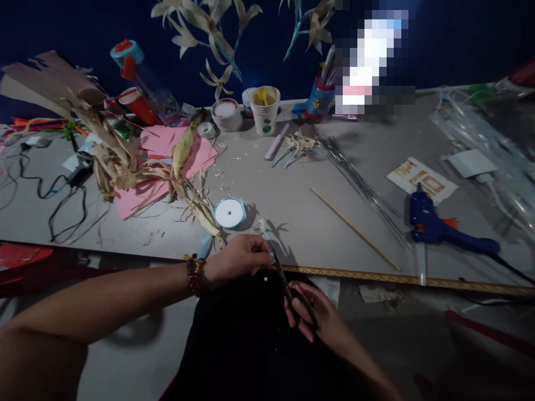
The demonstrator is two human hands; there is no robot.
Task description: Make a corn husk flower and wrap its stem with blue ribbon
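At the table's front edge, my left hand (pixel 249 255) pinches a small corn-husk flower (pixel 262 225) by its stem, which has light blue tape on it. My right hand (pixel 315 312), lower and to the right, grips black-handled scissors (pixel 285 281) over my lap. Their blades point up toward the stem by my left fingertips; I cannot tell whether they touch it. A roll of light blue tape (pixel 229 213) with a white face lies just beyond my left hand. Dry corn husks (pixel 196 207) reach toward my left wrist.
A blue glue gun (pixel 434 223) stands at the right, its cord running off the edge. Nearby lie a thin wooden stick (pixel 355 228) and a bundle of wires (pixel 359 181). Finished-looking husk flowers (pixel 298 146), a paper cup (pixel 264 111) and pink paper (pixel 144 195) sit farther back.
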